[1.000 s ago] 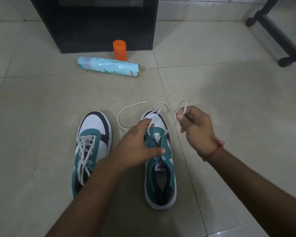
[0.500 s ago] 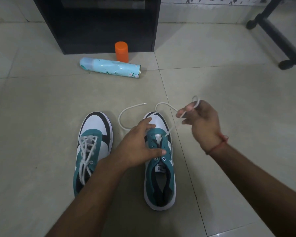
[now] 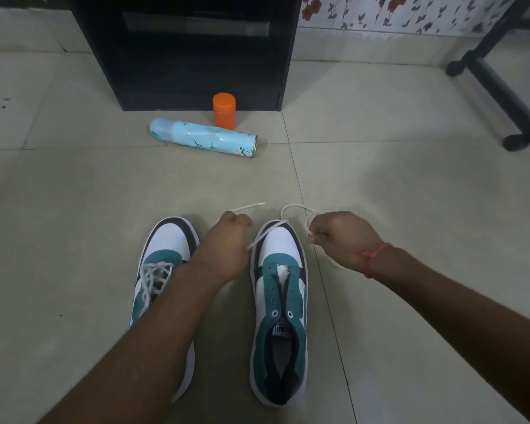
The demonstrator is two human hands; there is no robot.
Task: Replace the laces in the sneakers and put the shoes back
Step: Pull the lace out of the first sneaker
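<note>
1. Your left hand [image 3: 224,249] reaches forward between the two sneakers, forearm crossing low over the left sneaker [image 3: 162,270]. Its fingers are curled round one run of the white lace [image 3: 262,235], knuckles up, near the toe of the right sneaker [image 3: 280,301].
2. A free lace end pokes out past your left fingers and lies on the floor tile [image 3: 74,209], its tip pointing right.
3. Your right hand [image 3: 340,237] sits just right of the right sneaker's toe, wrist bent inward, fingers clenched on the other run of the lace. A loop of it arcs on the floor ahead of that hand.
4. The lace crosses the white toe cap of the right sneaker from one hand to the other; the eyelets on the green upper look unthreaded.
5. The left sneaker is laced, loosely, and stands beside the right one, both toes pointing away from you.
6. A red thread band [image 3: 372,255] circles your right wrist.
7. Well ahead, a pale blue spray can [image 3: 202,137] lies on its side, with an orange cap [image 3: 224,110] upright just behind it, before a black cabinet [image 3: 190,50].
</note>
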